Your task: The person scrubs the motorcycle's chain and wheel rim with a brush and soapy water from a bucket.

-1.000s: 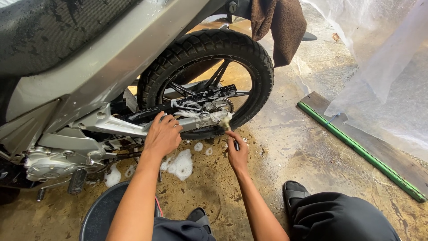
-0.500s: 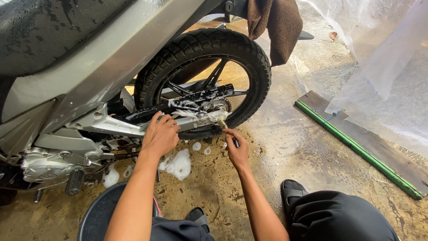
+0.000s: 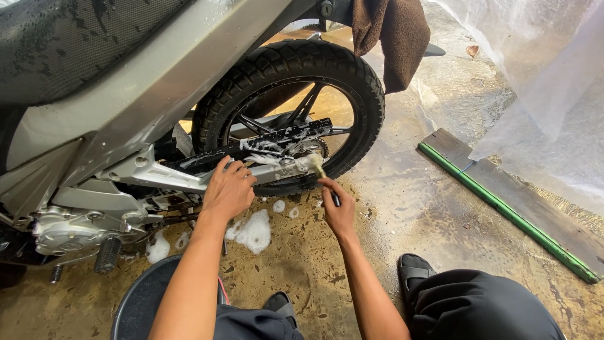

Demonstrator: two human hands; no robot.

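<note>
Head view of a person crouched beside the rear of a motorcycle on a wet concrete floor (image 3: 402,208). The left hand (image 3: 228,189) rests on the silver swingarm (image 3: 189,177), fingers curled over its upper edge in a loose hold. The right hand (image 3: 338,211) has its grip closed around the dark handle of a small brush (image 3: 319,173); the brush's pale, soapy head is pressed against the rear end of the swingarm, just below the black chain guard (image 3: 286,135) and close to the sprocket. Suds cling to the chain guard and the swingarm near the brush.

The rear wheel (image 3: 362,82), with its knobby black tyre and black spokes, stands upright behind both hands. A brown cloth (image 3: 393,34) hangs from the bike's tail, above the tyre. Patches of white foam (image 3: 255,230) lie on the floor below the left hand. A black round bucket (image 3: 141,302) sits near the lower edge, beside the left forearm. The silver engine casing (image 3: 69,230) and a foot peg (image 3: 107,253) appear at left. To the right, well apart from the hands, a dark board with a green edge (image 3: 509,201) lies on the floor beneath a translucent plastic sheet (image 3: 541,82). A black sandal (image 3: 415,277) shows beside the person's dark-clothed knee.
</note>
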